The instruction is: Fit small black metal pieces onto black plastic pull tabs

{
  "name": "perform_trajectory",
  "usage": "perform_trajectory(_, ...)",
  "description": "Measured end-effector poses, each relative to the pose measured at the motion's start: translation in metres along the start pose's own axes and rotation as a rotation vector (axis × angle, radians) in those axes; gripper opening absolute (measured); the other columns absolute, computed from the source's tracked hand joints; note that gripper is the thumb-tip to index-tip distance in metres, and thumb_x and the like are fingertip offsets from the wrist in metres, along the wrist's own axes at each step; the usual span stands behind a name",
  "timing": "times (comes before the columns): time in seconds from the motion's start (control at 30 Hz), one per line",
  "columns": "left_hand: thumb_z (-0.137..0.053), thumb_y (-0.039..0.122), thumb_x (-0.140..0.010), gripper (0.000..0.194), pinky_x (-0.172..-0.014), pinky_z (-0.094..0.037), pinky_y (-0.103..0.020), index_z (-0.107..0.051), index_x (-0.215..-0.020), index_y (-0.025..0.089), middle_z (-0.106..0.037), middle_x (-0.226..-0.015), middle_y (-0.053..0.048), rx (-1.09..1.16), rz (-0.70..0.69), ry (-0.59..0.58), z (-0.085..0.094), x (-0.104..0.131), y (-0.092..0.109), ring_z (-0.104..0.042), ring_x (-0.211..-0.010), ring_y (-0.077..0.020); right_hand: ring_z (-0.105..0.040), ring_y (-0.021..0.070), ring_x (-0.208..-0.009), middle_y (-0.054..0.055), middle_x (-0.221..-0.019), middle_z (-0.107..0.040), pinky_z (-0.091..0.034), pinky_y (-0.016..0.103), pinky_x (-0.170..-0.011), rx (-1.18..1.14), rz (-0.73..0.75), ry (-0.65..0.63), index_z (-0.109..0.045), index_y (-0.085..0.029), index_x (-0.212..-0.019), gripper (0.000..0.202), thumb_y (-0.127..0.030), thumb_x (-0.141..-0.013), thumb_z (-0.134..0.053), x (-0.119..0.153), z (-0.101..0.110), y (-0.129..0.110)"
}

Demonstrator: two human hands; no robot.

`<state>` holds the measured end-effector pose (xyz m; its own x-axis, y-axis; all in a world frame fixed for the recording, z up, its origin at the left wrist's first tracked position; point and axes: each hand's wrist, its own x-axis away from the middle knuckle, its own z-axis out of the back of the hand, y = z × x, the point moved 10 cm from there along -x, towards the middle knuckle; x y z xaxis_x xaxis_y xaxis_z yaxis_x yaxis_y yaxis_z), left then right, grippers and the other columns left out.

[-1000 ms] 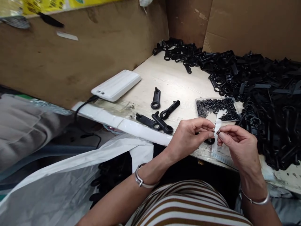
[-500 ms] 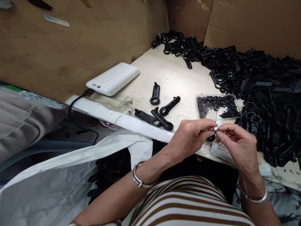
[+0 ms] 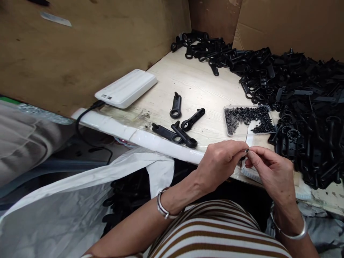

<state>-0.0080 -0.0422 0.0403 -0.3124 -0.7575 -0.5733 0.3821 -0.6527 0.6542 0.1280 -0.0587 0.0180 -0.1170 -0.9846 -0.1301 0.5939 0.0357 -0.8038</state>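
My left hand and my right hand meet at the table's front edge, fingertips pinched together. Between them shows a tiny dark piece, too small to name. Just beyond the fingers lies a shallow clear plastic tray with many small black parts and tiny metal-looking bits. Left of my hands, several black plastic arms with ring ends lie on the tabletop, among them a single one and a crossed pair.
A large heap of black plastic arms covers the right and back of the table. A white power bank with a black cable sits at the left. Below the edge hangs a white bag holding black parts. Cardboard walls enclose the back.
The view has shifted slightly. My fingertips stay together at nearly the same place, with the left wrist a little further right and the fingers closed tighter around the tiny piece.
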Motion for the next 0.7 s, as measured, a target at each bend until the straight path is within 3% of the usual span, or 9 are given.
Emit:
perform_trajectory(0.37,-0.062,0.005,-0.085,0.013,-0.066,-0.051,-0.012,-0.067,-0.084,0.017,-0.074,-0.074,0.005,0.02,-0.006,0.007,-0.001,0.003,0.0,-0.069,-0.066,-0.0076,-0.065,0.0101,-0.051,-0.003,-0.061,-0.07,-0.051,0.02,-0.055,0.191,0.17,0.004,-0.071,-0.02,-0.083,0.013,-0.026,-0.088,-0.061,0.003,-0.003,-0.015)
perform_trajectory(0.53,-0.064,0.009,-0.086,0.01,-0.069,-0.051,-0.014,-0.066,-0.089,0.018,-0.075,-0.081,0.004,-0.002,-0.008,-0.053,0.005,0.003,-0.001,-0.07,-0.071,-0.0085,-0.063,0.0102,-0.05,-0.001,-0.063,-0.071,-0.05,0.02,-0.054,0.196,0.163,-0.008,-0.071,-0.019,-0.081,0.015,-0.028,-0.087,-0.06,0.001,-0.003,-0.01)
perform_trajectory(0.6,-0.065,0.012,-0.086,0.01,-0.074,-0.052,-0.02,-0.064,-0.095,0.017,-0.076,-0.09,0.0,-0.084,-0.043,-0.099,0.01,0.004,-0.001,-0.07,-0.079,-0.0123,-0.062,0.0104,-0.048,-0.002,-0.06,-0.069,-0.049,0.021,-0.053,0.213,0.137,0.004,-0.071,-0.019,-0.079,0.017,-0.03,-0.087,-0.061,0.0,0.0,-0.003)
perform_trajectory(0.7,-0.063,0.011,-0.087,0.013,-0.081,-0.05,-0.03,-0.063,-0.1,0.016,-0.073,-0.104,-0.007,-0.244,-0.08,-0.273,0.005,0.009,-0.008,-0.07,-0.092,-0.0186,-0.061,0.0104,-0.047,-0.002,-0.058,-0.068,-0.048,0.021,-0.052,0.231,0.113,0.02,-0.071,-0.018,-0.079,0.017,-0.031,-0.086,-0.062,0.0,0.004,0.007)
